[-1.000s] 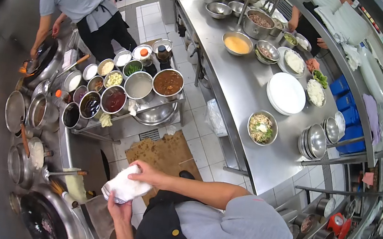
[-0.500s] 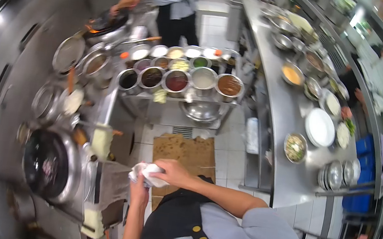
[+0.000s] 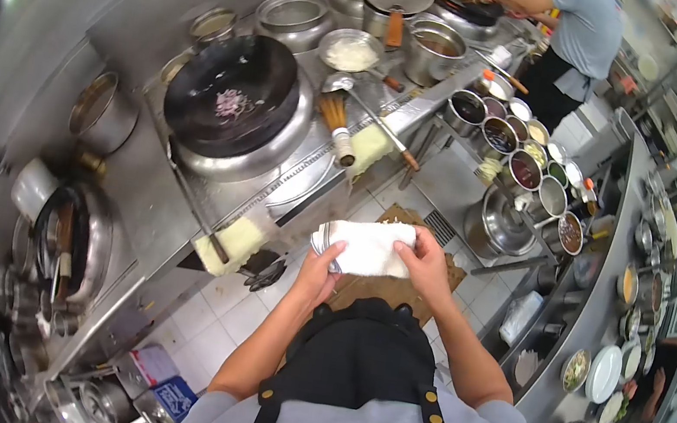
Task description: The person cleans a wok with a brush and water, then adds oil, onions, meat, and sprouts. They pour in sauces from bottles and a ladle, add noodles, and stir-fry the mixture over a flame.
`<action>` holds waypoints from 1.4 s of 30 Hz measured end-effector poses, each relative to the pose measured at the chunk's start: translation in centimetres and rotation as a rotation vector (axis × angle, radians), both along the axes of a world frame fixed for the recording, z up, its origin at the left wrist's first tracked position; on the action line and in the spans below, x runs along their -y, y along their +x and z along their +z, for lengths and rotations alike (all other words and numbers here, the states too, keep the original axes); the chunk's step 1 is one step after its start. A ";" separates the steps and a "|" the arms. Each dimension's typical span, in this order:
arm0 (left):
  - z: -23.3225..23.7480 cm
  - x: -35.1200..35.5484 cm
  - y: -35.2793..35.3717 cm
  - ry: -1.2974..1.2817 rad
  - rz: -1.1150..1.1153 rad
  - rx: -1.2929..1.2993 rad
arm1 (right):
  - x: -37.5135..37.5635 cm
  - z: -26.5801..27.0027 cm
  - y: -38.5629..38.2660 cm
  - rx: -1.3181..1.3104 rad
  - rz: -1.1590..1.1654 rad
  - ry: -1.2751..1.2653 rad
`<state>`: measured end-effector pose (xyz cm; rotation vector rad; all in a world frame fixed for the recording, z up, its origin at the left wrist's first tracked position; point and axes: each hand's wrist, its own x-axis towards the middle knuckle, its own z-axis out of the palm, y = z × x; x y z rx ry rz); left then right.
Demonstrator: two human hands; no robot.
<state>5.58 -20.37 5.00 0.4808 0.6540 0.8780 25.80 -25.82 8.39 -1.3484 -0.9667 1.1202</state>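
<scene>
A folded white cloth (image 3: 368,248) is stretched between my two hands, in front of my black apron. My left hand (image 3: 319,268) grips its left end, where a grey-striped edge shows. At the right end, my right hand (image 3: 427,264) pinches it with the thumb on top. Ahead and to the left sits a black wok (image 3: 257,125) on the stove, with chopped pinkish pieces (image 3: 234,105) inside. A bamboo brush (image 3: 336,126) and a ladle (image 3: 385,135) lie beside the wok. Both hands are apart from the stove.
A co-worker (image 3: 581,38) stands at a flaming wok (image 3: 466,1) at the back. Pots of sauces (image 3: 526,171) stand on a rack at right. Farther right runs a steel counter (image 3: 575,330) with plates and bowls. Cardboard (image 3: 370,291) covers part of the floor.
My view has turned left toward the stove. The cloth, bunched up before, is now spread flatter between both hands, which are farther apart.
</scene>
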 end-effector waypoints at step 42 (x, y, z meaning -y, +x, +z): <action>-7.7 6.2 -1.0 -0.210 0.547 -0.418 | 1.1 -15.7 20.9 0.926 1.006 -0.521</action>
